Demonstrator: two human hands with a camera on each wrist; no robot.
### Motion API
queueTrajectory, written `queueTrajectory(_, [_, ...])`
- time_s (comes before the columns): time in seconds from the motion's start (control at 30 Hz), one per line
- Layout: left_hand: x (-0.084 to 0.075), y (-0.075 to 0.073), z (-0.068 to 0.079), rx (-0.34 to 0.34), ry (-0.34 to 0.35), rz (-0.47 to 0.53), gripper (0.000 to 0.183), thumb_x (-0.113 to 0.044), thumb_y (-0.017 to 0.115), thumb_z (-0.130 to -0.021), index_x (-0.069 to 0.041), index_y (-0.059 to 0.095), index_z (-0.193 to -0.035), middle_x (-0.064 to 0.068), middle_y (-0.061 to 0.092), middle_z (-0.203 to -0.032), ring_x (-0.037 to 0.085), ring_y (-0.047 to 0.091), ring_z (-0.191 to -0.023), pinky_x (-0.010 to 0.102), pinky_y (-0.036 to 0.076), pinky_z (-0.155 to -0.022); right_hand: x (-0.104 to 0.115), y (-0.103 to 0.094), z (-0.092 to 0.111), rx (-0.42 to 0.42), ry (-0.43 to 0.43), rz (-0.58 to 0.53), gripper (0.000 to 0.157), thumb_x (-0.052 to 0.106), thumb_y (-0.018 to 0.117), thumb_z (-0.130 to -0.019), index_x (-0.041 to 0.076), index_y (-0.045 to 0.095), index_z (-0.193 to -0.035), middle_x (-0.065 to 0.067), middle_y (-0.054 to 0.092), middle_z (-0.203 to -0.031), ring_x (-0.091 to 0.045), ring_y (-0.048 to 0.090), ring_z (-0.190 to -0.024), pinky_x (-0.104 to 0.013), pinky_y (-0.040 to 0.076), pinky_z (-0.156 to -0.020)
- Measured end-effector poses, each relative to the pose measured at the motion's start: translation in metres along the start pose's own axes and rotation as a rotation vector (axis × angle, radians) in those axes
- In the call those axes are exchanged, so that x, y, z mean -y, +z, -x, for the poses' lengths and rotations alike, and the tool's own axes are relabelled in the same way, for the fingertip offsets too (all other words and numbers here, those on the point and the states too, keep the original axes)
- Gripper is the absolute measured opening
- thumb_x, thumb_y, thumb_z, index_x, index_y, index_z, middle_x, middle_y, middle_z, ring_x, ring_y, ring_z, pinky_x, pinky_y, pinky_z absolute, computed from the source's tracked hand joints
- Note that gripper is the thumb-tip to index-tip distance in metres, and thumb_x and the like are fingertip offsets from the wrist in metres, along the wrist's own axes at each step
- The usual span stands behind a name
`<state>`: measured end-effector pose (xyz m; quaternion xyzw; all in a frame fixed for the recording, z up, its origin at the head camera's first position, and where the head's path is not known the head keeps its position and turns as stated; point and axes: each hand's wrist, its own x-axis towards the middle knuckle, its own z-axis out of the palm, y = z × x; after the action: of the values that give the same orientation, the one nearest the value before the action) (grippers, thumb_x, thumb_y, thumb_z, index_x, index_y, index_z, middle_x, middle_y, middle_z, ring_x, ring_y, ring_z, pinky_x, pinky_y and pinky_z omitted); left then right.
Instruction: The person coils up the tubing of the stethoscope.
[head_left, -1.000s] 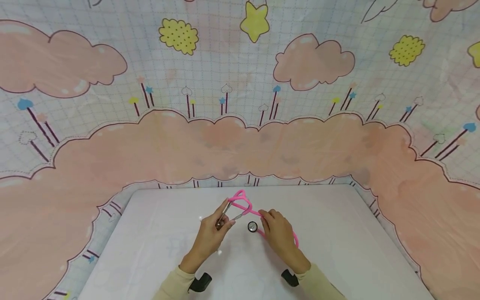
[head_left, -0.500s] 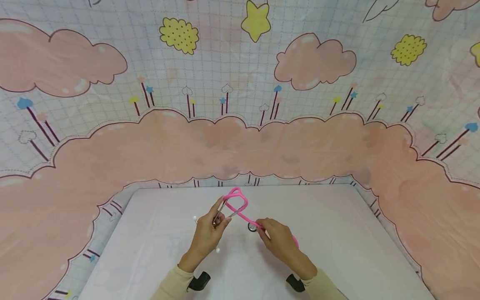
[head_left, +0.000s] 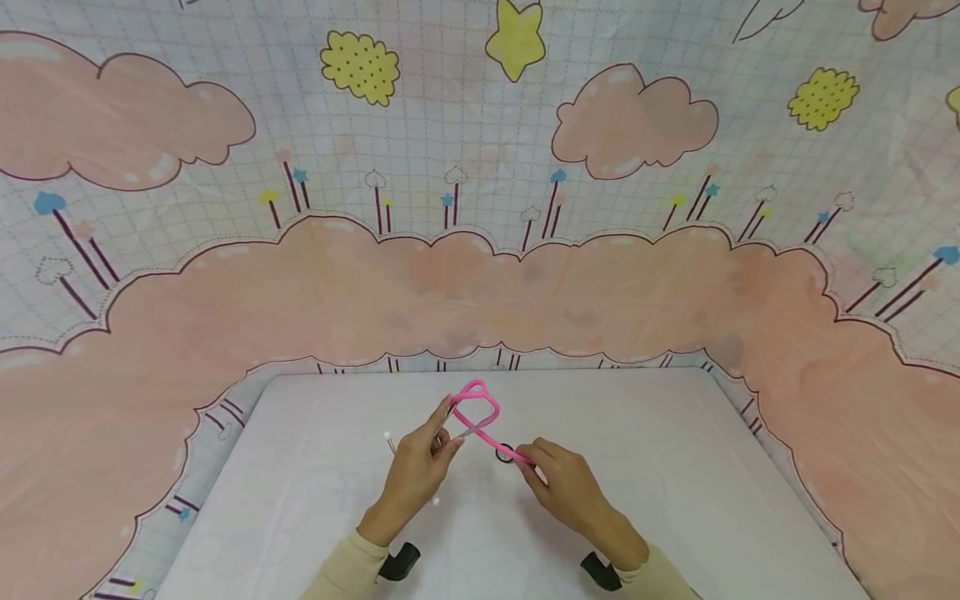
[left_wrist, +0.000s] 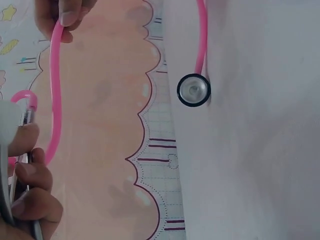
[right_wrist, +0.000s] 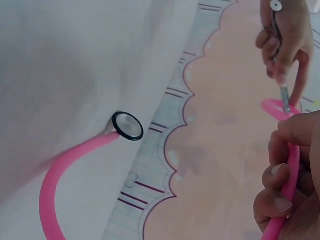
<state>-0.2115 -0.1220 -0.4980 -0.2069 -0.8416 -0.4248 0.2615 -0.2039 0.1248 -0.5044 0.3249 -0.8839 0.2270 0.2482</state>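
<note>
A stethoscope with pink tubing is held up between both hands over the white table. My left hand grips its metal ear tubes, the white eartips sticking out past the hand. Above the fingers the pink tubing bends in a loop. My right hand pinches the single tube, which slants down from the loop; in the right wrist view its fingers curl round the tube. The round chest piece, silver with a black rim, hangs low near the table surface, partly behind the tube in the head view.
The white table spreads out under both hands. A patterned cloth with clouds and stars rises behind it and round its sides. Black straps sit at the wrists.
My right hand has moved down and a little right along with the tube, which now crosses the chest piece. My left hand has shifted slightly left, still gripping the ear tubes.
</note>
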Motion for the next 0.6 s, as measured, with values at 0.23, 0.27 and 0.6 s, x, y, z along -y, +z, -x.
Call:
queueTrajectory(0.23, [-0.004,-0.001,0.002,0.047,-0.007,-0.088,0.069,-0.007,0.078,-0.082,-0.009,0.049,-0.145,-0.005,0.055,-0.072,-0.001,0.038,-0.058,0.014,0.038,-0.051,0.004,-0.011,-0.004,-0.027,-0.052,-0.009,0.02,0.01,0.08,-0.081,0.011,0.071,-0.099,0.008,0.063,-0.08,-0.002,0.052,-0.065,-0.011,0.047,-0.06])
queueTrajectory(0.27, [-0.004,-0.001,0.002,0.045,-0.005,-0.09,0.069,-0.007,0.078,-0.082,-0.009,0.049,-0.145,-0.005,0.055,-0.072,-0.001,0.038,-0.058,0.014,0.038,-0.051,0.004,-0.012,-0.005,-0.035,-0.072,-0.009,0.02,0.01,0.08,-0.081,0.011,0.071,-0.098,0.008,0.063,-0.08,-0.002,0.051,-0.064,-0.01,0.046,-0.06])
queueTrajectory(0.6, [-0.005,0.0,0.003,0.069,-0.036,-0.101,0.069,-0.008,0.078,-0.083,-0.01,0.049,-0.145,-0.005,0.055,-0.072,0.0,0.039,-0.058,0.014,0.039,-0.051,0.01,-0.02,-0.014,-0.041,-0.17,0.044,0.018,0.009,0.08,-0.08,0.009,0.073,-0.097,0.005,0.064,-0.079,-0.001,0.051,-0.065,-0.009,0.046,-0.06])
